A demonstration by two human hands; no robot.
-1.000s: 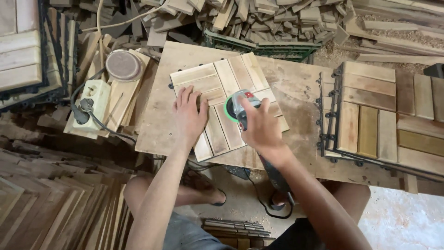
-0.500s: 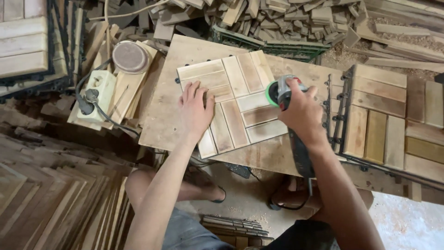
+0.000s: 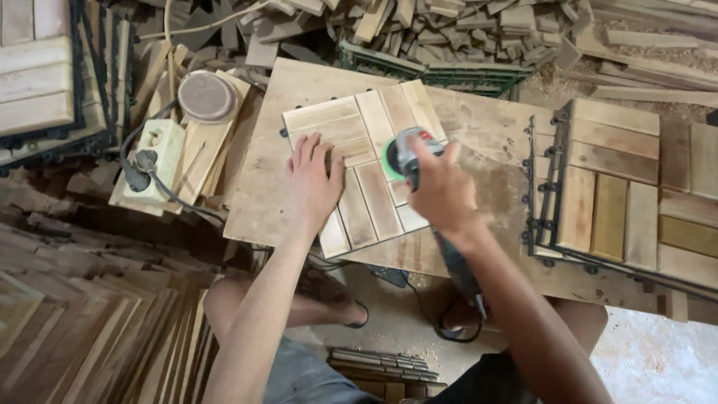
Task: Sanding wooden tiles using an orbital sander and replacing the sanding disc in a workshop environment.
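A square wooden slat tile [image 3: 374, 127] lies on a plywood board [image 3: 486, 127]. My left hand [image 3: 314, 183] presses flat on the tile's left part, fingers spread. My right hand [image 3: 441, 191] grips a grey power sander [image 3: 407, 153] with a green-edged disc, which rests on the tile's right-hand slats. The sander's black cord [image 3: 456, 329] trails down toward my legs.
Stacked slat tiles on black plastic grids [image 3: 628, 194] sit at the right, more at the top left [image 3: 37, 75]. A cream power strip [image 3: 153, 161] with a plug and a round sanding disc [image 3: 206, 96] lie left. Offcuts fill a green crate [image 3: 434, 71] behind.
The sander and my right hand swung out to the tile's right edge, then came back left onto the tile's middle-right slats. My left hand stayed put.
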